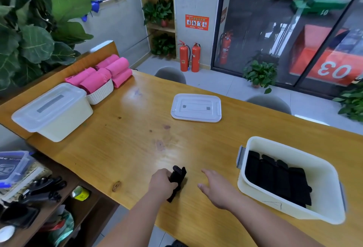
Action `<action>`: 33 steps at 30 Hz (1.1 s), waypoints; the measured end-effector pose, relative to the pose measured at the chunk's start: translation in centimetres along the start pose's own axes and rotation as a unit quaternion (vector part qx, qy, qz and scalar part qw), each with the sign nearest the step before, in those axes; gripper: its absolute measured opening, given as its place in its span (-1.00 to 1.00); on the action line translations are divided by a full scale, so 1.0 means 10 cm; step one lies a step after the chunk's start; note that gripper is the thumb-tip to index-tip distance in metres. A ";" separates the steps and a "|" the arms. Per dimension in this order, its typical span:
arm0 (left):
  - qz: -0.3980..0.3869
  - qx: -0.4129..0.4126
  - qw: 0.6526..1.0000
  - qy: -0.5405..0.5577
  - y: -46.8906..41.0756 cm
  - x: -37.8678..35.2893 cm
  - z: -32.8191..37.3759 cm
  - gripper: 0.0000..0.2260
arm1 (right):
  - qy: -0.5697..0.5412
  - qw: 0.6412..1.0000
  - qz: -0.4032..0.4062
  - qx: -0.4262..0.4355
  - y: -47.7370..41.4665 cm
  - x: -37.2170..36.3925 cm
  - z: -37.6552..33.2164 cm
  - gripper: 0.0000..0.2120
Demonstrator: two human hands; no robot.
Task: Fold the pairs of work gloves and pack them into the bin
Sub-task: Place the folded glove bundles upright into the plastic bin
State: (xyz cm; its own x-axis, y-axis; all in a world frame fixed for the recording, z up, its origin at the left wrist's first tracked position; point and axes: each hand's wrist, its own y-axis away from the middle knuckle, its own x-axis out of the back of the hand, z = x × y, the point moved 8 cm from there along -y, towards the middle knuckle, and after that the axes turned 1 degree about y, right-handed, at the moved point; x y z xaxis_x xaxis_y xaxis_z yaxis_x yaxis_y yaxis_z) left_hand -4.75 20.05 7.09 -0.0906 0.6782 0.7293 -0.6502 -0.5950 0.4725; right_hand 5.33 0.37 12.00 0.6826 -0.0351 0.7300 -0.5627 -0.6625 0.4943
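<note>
- I see the left hand (162, 185) curled round a black glove pair (178, 177), near the table's front edge
- The right hand (216, 189) is just beside it, fingers straight and spread, holding nothing
- Farther right, the open bin (324, 170) holds folded black gloves (279, 183) in a row
- The bin lid (196, 107) lies flat farther back on the table (127, 129)

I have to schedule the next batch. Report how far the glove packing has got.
Done: a row of folded black gloves already sits in the open bin. In hand: the left hand grips one more black glove bundle, while the right hand is open beside it. Left: that bundle must go into the bin, and the lid lies apart on the table.
</note>
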 end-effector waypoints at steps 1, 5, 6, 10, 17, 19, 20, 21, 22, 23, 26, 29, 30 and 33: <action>-0.009 -0.006 0.999 0.043 0.01 -0.01 0.04 -0.88 | -0.006 1.000 0.007 0.002 0.00 0.03 0.01 -0.35; -0.059 -0.032 0.969 0.239 0.10 -0.01 0.30 -0.83 | -0.066 0.997 0.044 -0.009 -0.03 0.15 0.08 -0.36; -0.081 -0.035 0.953 0.290 0.12 -0.02 0.38 -0.80 | -0.096 0.994 0.057 -0.016 -0.03 0.20 0.09 -0.37; -0.169 -0.071 0.884 0.429 0.24 0.00 0.83 -0.74 | -0.250 0.961 0.108 -0.042 0.02 0.46 0.17 -0.41; -0.194 -0.112 0.848 0.479 0.39 0.08 1.56 -0.69 | -0.528 0.838 0.136 -0.002 0.27 0.84 0.26 -0.80; -0.200 -0.124 0.850 0.471 0.41 0.08 1.73 -0.70 | -0.559 0.816 0.146 0.007 0.33 0.94 0.33 -0.80; -0.205 -0.132 0.851 0.465 0.43 0.07 1.81 -0.69 | -0.568 0.809 0.149 0.012 0.36 0.99 0.37 -0.79; -0.209 -0.138 0.852 0.460 0.44 0.06 1.89 -0.68 | -0.573 0.805 0.152 0.014 0.39 1.03 0.41 -0.78; -0.214 -0.143 0.853 0.455 0.45 0.04 1.96 -0.67 | -0.576 0.802 0.154 0.012 0.42 1.07 0.46 -0.78; -0.219 -0.148 0.852 0.452 0.46 0.02 2.03 -0.67 | -0.576 0.802 0.158 0.009 0.45 1.11 0.52 -0.78; -0.235 -0.160 0.852 0.439 0.49 -0.07 2.21 -0.68 | -0.586 0.793 0.167 0.000 0.55 1.22 0.67 -0.79; -0.238 -0.165 0.863 0.415 0.52 -0.16 2.34 -0.66 | -0.604 0.778 0.173 -0.014 0.62 1.27 0.88 -0.78; -0.236 -0.167 0.871 0.397 0.52 -0.20 2.37 -0.66 | -0.610 0.773 0.175 -0.018 0.65 1.29 0.97 -0.79; -0.208 -0.175 0.903 0.333 0.48 -0.26 2.39 -0.63 | -0.623 0.758 0.186 -0.047 0.72 1.33 1.31 -0.78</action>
State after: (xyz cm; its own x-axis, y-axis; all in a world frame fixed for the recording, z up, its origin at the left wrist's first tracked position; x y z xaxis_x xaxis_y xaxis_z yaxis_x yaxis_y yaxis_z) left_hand 10.38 5.08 19.29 -0.1420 0.9898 0.0096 -0.9204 -0.1356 0.3667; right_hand 16.45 -14.67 19.15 0.3466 -0.9248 -0.1567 -0.8148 -0.3796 0.4382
